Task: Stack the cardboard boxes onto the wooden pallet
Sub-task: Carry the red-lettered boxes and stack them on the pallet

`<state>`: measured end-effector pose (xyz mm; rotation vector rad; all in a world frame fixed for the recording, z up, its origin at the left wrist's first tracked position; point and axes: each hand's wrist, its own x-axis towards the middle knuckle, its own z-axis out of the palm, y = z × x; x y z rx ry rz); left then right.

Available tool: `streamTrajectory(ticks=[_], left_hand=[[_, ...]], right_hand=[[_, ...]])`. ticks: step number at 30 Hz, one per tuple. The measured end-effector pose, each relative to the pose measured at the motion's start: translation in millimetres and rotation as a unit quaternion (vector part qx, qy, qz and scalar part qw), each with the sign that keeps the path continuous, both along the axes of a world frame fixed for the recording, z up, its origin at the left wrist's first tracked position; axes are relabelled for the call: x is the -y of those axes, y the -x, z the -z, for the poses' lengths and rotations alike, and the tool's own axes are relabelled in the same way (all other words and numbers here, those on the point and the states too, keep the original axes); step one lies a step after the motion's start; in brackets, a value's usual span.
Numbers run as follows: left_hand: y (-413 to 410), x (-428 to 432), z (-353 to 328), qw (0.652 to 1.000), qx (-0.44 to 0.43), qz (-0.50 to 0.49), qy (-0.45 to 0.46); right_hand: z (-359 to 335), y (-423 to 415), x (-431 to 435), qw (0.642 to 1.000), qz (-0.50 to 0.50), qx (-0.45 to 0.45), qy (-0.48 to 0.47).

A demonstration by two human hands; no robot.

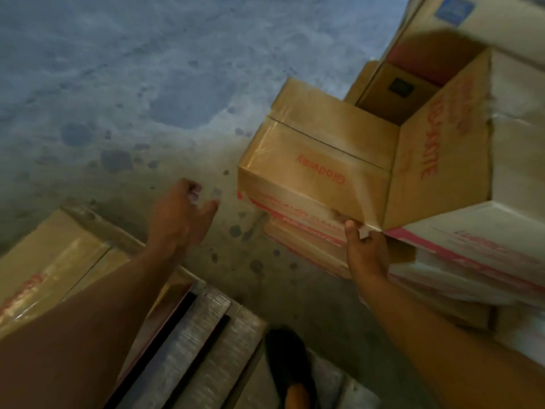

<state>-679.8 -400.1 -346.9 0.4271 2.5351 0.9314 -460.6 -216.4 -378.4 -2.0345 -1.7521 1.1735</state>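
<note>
A brown taped cardboard box [318,152] with red lettering sits on top of the box pile at the right. My right hand [365,249] grips its near bottom corner, thumb up against the front face. My left hand [180,214] hangs in the air to the left of that box, fingers loosely curled, holding nothing. At the lower left, another taped cardboard box [50,270] lies on the wooden pallet [206,329], whose grey slats show near the bottom middle.
A pile of white and brown boxes [472,246] fills the right side, with a taller box [436,149] right behind the gripped one. Stained concrete floor [118,84] spreads across the top left. My dark shoe [289,361] stands beside the pallet.
</note>
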Motion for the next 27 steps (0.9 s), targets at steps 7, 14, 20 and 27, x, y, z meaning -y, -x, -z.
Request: streamTrajectory(ticks=[7, 14, 20, 27], left_hand=[[16.5, -81.7, 41.6, 0.999, 0.032, -0.016, -0.021], [51.2, -128.3, 73.0, 0.989, 0.125, -0.062, -0.048], [55.3, -146.1, 84.0, 0.970, 0.221, -0.060, -0.081], [41.0, -134.7, 81.3, 0.949, 0.289, 0.018, -0.123]], right_hand=[[37.5, -7.5, -36.9, 0.965, 0.168, -0.188, 0.077], [58.4, 5.3, -65.2, 0.931, 0.251, -0.245, 0.104], [66.0, 2.4, -90.0, 0.895, 0.337, -0.251, 0.148], [60.5, -4.5, -97.9, 0.898, 0.325, -0.223, 0.195]])
